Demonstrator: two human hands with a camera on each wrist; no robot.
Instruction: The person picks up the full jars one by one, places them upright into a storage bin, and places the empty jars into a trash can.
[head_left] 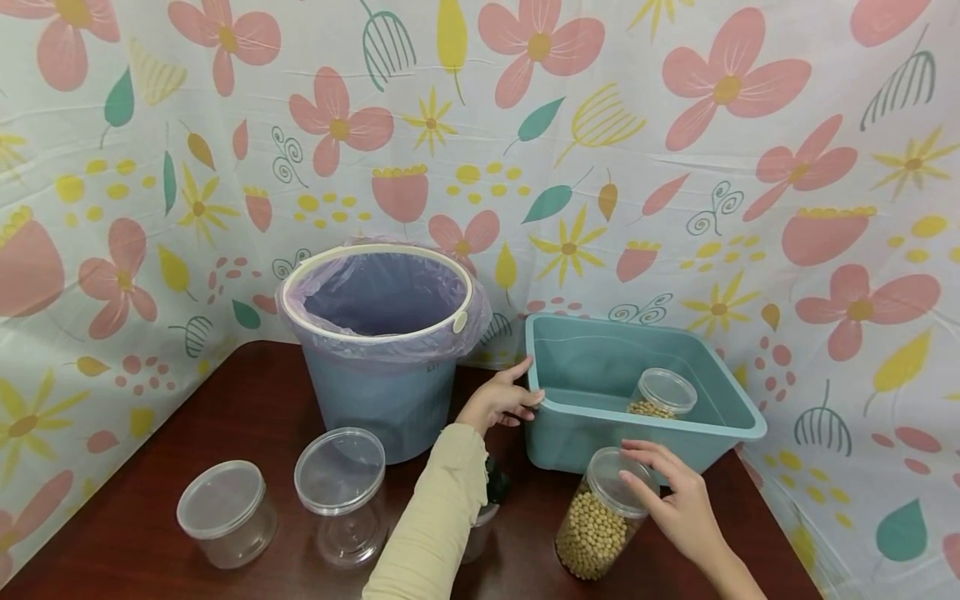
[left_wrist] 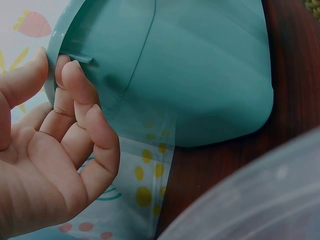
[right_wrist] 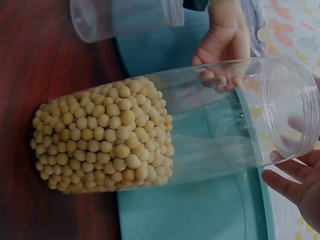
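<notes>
My left hand (head_left: 502,400) grips the left rim of a teal plastic basin (head_left: 720,425). In the left wrist view its thumb is outside the rim, with fingers curled at the underside. Beside the basin's front, my right hand (head_left: 678,500) holds a tall clear jar (right_wrist: 210,125) around its lidded top, thumb and fingers on either side. Round pale beans (right_wrist: 110,135) fill over half of this jar, which leans slightly on the dark table. Inside the basin, toward the right, a smaller lidded jar (head_left: 667,390) contains similar beans.
A blue bucket (head_left: 382,400) with a purple liner stands left of the basin. Two clear lidded containers (head_left: 225,512) are at the front left. Another clear container (head_left: 480,533) is partly hidden by my left sleeve (head_left: 435,517). A flowered curtain (head_left: 570,175) hangs behind.
</notes>
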